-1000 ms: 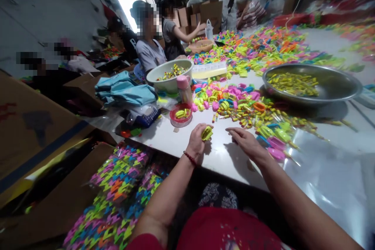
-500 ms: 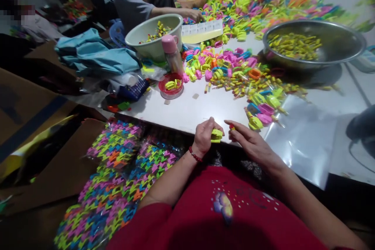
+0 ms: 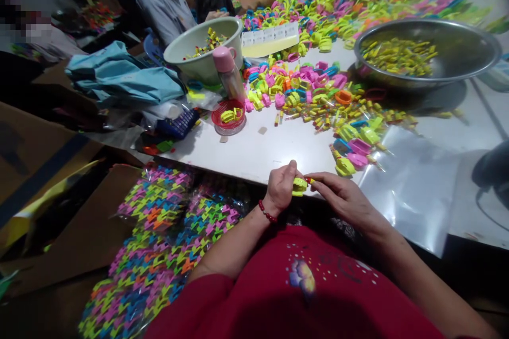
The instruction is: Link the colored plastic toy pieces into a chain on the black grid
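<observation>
Where the white table (image 3: 254, 151) ends at its near edge, both hands meet, with bare tabletop just beyond them. Left hand (image 3: 280, 186) is curled closed around a small yellow-green plastic clip (image 3: 299, 186); right hand (image 3: 342, 197), fingers loosely bent, pinches a tiny red-tipped piece against it. Farther off, a wide steel bowl (image 3: 469, 58) holds yellow pieces, and a small red basket (image 3: 228, 116) holds yellow clips.
</observation>
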The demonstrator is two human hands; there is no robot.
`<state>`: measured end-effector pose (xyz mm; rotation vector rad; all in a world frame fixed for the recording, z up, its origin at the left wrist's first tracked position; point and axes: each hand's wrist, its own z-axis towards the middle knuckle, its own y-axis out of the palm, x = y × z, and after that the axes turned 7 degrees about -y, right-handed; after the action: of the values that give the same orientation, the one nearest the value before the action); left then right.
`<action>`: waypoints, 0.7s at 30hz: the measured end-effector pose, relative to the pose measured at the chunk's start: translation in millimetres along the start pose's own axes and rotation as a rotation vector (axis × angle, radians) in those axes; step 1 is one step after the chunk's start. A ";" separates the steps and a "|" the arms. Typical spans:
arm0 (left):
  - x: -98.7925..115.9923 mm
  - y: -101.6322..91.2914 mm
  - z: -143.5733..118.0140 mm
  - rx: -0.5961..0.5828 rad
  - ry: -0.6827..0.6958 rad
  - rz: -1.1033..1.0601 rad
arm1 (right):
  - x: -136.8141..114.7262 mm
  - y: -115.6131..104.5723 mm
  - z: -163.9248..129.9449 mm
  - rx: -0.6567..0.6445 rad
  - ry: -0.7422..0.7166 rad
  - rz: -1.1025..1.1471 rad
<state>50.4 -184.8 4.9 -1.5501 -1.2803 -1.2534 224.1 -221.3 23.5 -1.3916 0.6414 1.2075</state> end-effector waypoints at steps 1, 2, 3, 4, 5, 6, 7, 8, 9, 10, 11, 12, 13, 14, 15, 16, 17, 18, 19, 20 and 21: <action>-0.6 -0.4 0.7 0.003 -0.001 0.020 | -0.2 -0.4 0.4 -0.002 -0.016 -0.025; -1.1 -0.8 1.4 0.004 0.000 0.045 | -0.7 -1.0 1.0 -0.005 -0.036 -0.056; -1.3 -1.3 1.9 0.002 0.004 0.070 | -1.6 -1.7 1.5 -0.011 -0.060 -0.092; -1.2 -1.6 2.4 0.000 0.010 0.095 | -2.5 -2.5 1.9 -0.021 -0.084 -0.126; -0.8 -1.8 2.8 -0.001 0.017 0.114 | -3.3 -3.2 2.3 -0.031 -0.104 -0.156; -0.3 -1.9 3.3 0.000 0.022 0.129 | -4.0 -3.7 2.6 -0.042 -0.119 -0.176; 0.2 -1.7 3.8 0.006 0.024 0.138 | -4.4 -4.1 2.7 -0.049 -0.129 -0.187; 0.8 -1.4 4.3 0.015 0.022 0.144 | -4.6 -4.3 2.9 -0.052 -0.133 -0.189; 1.3 -1.0 4.8 0.023 0.018 0.153 | -4.6 -4.2 3.0 -0.052 -0.133 -0.187; 1.7 -0.6 5.3 0.027 0.011 0.166 | -4.4 -3.9 3.2 -0.050 -0.131 -0.187; 1.9 -0.2 5.8 0.028 0.006 0.184 | -4.2 -3.6 3.6 -0.047 -0.128 -0.193; 2.2 -0.1 6.3 0.026 0.000 0.206 | -3.8 -3.2 4.2 -0.045 -0.126 -0.207; 2.4 -0.2 6.8 0.022 -0.004 0.229 | -3.3 -2.7 5.0 -0.044 -0.124 -0.229; 2.7 -0.6 7.3 0.021 -0.003 0.254 | -2.7 -2.3 5.9 -0.044 -0.121 -0.258; 3.2 -1.5 7.9 0.020 0.007 0.284 | -1.9 -1.9 7.0 -0.047 -0.117 -0.284; 3.8 -2.7 8.4 0.017 0.030 0.324 | -1.0 -1.2 8.0 -0.054 -0.108 -0.303; 4.4 -4.1 9.1 0.010 0.064 0.368 | -0.1 0.0 8.9 -0.062 -0.097 -0.312; 5.1 -5.7 9.8 0.001 0.104 0.410 | 0.8 1.7 9.4 -0.070 -0.086 -0.311; 5.8 -7.1 10.3 -0.008 0.140 0.444 | 1.5 4.3 9.6 -0.075 -0.077 -0.304; 6.2 -8.3 10.7 -0.015 0.163 0.464 | 1.9 7.6 9.3 -0.074 -0.072 -0.299; 6.4 -9.3 10.8 -0.019 0.167 0.468 | 2.0 11.4 8.8 -0.066 -0.071 -0.308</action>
<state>43.8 -171.1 8.2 -1.6022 -0.7424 -1.0637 211.9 -215.1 18.6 -1.4359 0.3247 1.0334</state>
